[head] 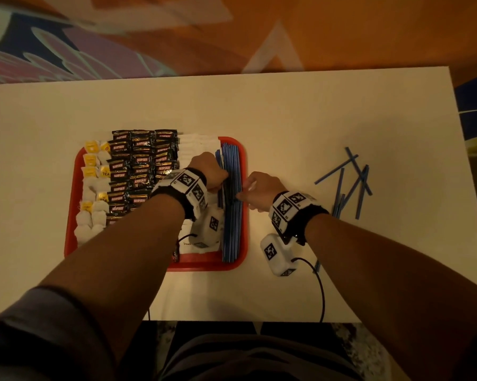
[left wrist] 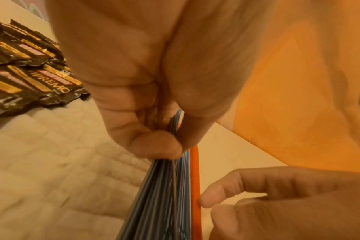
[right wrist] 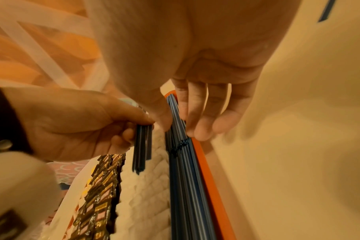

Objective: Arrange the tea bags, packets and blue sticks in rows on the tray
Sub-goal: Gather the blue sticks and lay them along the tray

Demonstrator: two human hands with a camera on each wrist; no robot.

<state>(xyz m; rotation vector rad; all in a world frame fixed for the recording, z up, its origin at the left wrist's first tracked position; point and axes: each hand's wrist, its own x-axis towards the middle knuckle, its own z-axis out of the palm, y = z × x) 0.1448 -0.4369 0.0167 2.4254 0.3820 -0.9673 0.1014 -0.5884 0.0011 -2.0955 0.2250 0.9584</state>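
Blue sticks (head: pixel 233 204) already fill one row along the 3 o'clock edge of the red tray (head: pixel 71 204). The tea bags (head: pixel 92 193) lie at its 9 o'clock side, then the dark Kopiko packets (head: pixel 138 171), then the white packets (head: pixel 194 145), all in rows, so most of the task seems done.

The left hand (head: pixel 209 171) pinches a small bundle of sticks (right wrist: pixel 142 146) above the white packets. The right hand (head: pixel 259 189) holds nothing; its straight fingers (right wrist: pixel 197 116) press on the sticks in the row beside the rim.

About ten loose sticks (head: pixel 350 185) are left crossed on the counter (head: pixel 286 105) at 3 o'clock, well apart from the tray. Nothing seems to block them; only the wrist cable (head: pixel 318 284) lies near, at 5 o'clock.
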